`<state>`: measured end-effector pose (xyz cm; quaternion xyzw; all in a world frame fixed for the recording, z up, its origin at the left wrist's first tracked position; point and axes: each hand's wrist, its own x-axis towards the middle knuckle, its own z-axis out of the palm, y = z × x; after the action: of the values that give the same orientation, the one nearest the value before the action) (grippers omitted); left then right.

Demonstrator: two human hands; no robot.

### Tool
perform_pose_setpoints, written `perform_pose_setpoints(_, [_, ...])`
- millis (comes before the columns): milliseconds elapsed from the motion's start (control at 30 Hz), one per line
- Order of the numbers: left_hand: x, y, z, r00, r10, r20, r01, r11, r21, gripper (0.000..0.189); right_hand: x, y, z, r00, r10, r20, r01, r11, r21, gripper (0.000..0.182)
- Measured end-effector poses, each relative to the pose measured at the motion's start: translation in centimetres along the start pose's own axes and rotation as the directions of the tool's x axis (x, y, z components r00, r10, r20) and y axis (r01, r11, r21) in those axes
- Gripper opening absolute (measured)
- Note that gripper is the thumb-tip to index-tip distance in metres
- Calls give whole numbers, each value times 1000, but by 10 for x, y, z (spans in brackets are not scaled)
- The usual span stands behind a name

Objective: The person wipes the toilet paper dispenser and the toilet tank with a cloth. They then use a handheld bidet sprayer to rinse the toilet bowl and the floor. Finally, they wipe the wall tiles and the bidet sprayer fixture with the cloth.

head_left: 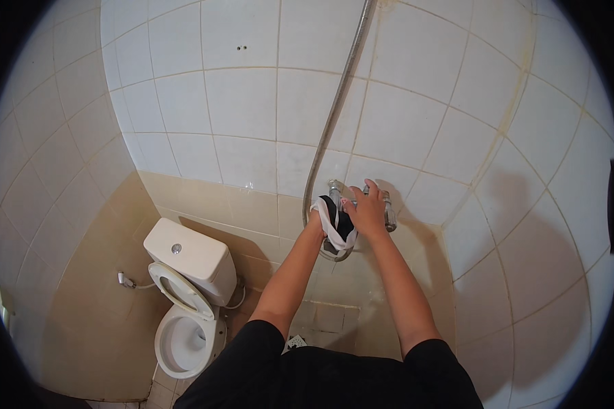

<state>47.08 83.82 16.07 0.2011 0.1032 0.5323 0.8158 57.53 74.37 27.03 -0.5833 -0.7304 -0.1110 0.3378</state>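
At the wall ahead, a chrome shower mixer tap (390, 210) is partly covered by my hands. My left hand (317, 223) holds a bunched black and white cloth (341, 223) against the tap's left side; the cloth hides most of its fingers. Over the middle of the tap, my right hand (368, 210) has its fingers spread, the thumb close to the cloth. Whether its fingertips touch the metal cannot be made out. A flexible metal shower hose (332, 112) runs down the wall and loops below the cloth.
To the left stands a white toilet (184, 341) with its seat raised against the cistern (189, 253). A bidet sprayer (126, 280) hangs on the left wall. A floor drain (295, 341) shows near my body. Tiled walls (537, 245) close in on both sides.
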Motion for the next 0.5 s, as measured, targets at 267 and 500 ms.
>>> perform_pose_setpoints(267, [-11,37,-70,658,739,-140,-489,562,667,29,-1,-8,-5,999,-17,-31,19,998,57,35])
perform_pose_setpoints(500, [2,179,52,196,740,643,-30,-651,758,85,-2,1,1,999,5,-44,-2,998,70,34])
